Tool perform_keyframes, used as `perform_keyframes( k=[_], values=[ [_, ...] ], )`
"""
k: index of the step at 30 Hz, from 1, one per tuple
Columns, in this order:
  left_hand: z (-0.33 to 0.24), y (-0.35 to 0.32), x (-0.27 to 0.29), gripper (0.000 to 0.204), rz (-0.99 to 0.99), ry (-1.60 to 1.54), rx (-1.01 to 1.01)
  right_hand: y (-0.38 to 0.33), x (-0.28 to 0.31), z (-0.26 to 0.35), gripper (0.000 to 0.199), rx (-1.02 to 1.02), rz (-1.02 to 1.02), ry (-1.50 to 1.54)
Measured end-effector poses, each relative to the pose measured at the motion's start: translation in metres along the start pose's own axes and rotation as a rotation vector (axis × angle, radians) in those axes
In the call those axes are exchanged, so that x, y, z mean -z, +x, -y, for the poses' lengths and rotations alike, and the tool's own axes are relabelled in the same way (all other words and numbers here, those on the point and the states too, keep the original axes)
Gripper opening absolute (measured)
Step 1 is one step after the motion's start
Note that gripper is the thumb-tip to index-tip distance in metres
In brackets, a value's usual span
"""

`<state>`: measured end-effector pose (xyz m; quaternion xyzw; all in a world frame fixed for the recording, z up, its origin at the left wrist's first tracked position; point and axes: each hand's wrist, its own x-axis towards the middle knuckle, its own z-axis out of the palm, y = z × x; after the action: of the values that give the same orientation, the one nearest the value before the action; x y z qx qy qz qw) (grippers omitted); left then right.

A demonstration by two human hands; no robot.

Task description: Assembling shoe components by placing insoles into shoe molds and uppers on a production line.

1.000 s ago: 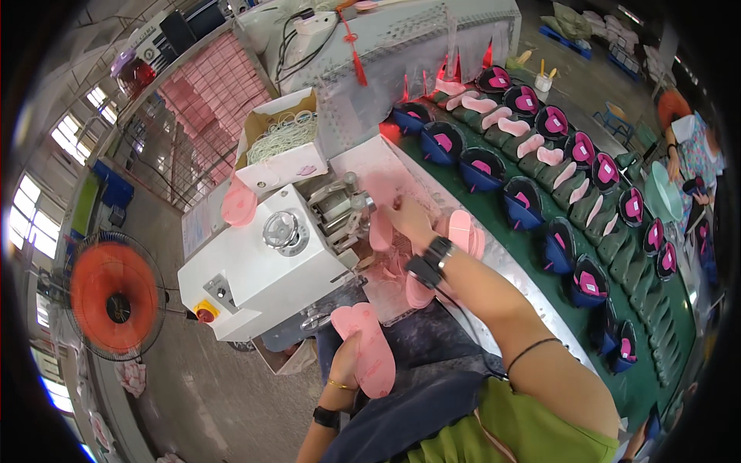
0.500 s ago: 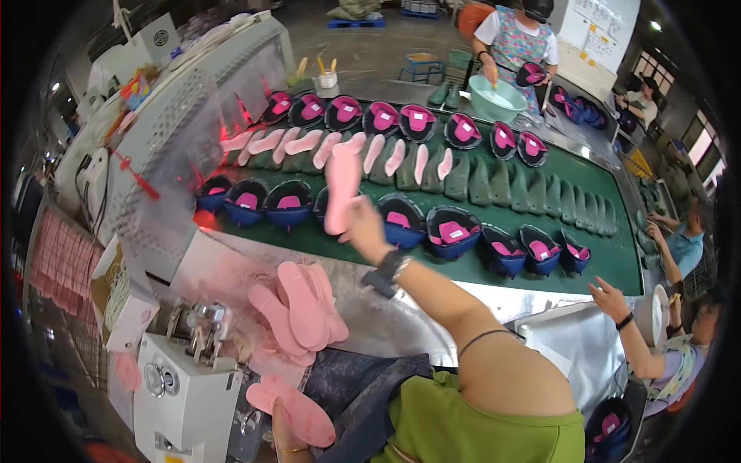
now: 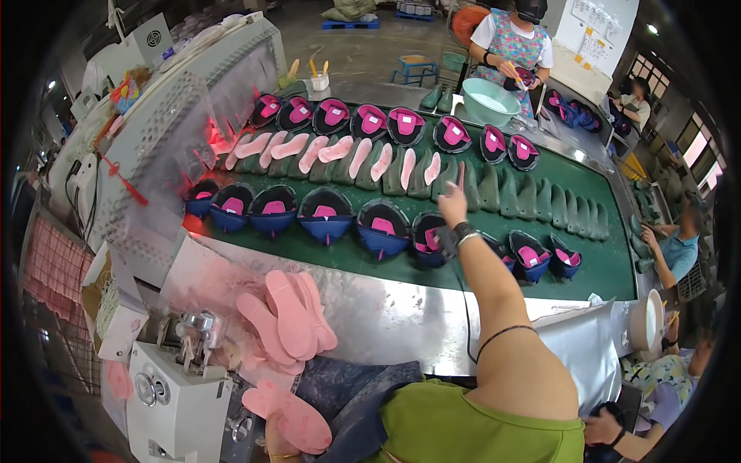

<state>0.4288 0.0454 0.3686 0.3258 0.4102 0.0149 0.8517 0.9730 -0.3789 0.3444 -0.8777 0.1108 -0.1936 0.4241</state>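
My right hand (image 3: 453, 205) reaches over the green conveyor belt (image 3: 463, 258), closed on a thin pink insole (image 3: 461, 174) seen nearly edge-on. It is at the row of dark green shoe lasts (image 3: 488, 190), just right of the lasts that carry pink insoles (image 3: 434, 168). At the lower edge my left hand (image 3: 279, 438), partly cut off, holds pink insoles (image 3: 292, 417) near my lap. Dark blue shoe uppers with pink linings (image 3: 384, 230) stand in a row on the near side of the belt. More uppers (image 3: 333, 116) line its far side.
A pile of pink insoles (image 3: 292, 320) lies by a white machine (image 3: 174, 401) at left. Across the belt, a person (image 3: 513, 50) brushes an upper beside a light green basin (image 3: 492, 102). Other people sit along the right side. A grey machine housing (image 3: 185, 116) borders the belt's left end.
My right hand has moved right and away from me, from above the near uppers to the lasts, with the insole turned edge-on. A co-worker's hand at right has dropped lower.
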Motion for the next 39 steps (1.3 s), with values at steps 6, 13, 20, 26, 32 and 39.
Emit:
perform_keyframes(
  k=[6, 13, 20, 26, 32, 39],
  values=[
    [-0.002, 0.008, -0.007, 0.036, 0.122, 0.163, -0.137, -0.212, -0.058, 0.159, 0.015, 0.455, 0.914, 0.652],
    [-0.019, 0.005, -0.062, 0.039, -0.039, 0.026, -0.162, -0.390, -0.017, 0.243, 0.024, 0.460, 1.308, 0.425],
    [-0.015, -0.044, -0.025, 0.079, 0.043, -0.128, 0.039, -0.388, -0.174, 0.254, 0.034, 0.316, 1.157, 0.542],
    [-0.009, -0.056, -0.027, 0.070, 0.123, -0.238, 0.054, -0.384, -0.207, 0.279, 0.045, 0.231, 1.173, 0.423],
    [-0.011, -0.054, -0.026, 0.066, 0.073, -0.166, 0.027, -0.342, -0.163, 0.291, 0.040, 0.531, 1.050, 0.263],
    [-0.019, -0.053, -0.019, 0.064, 0.083, -0.087, -0.053, -0.355, -0.188, 0.301, 0.036, 0.450, 1.186, 0.101]
  ],
)
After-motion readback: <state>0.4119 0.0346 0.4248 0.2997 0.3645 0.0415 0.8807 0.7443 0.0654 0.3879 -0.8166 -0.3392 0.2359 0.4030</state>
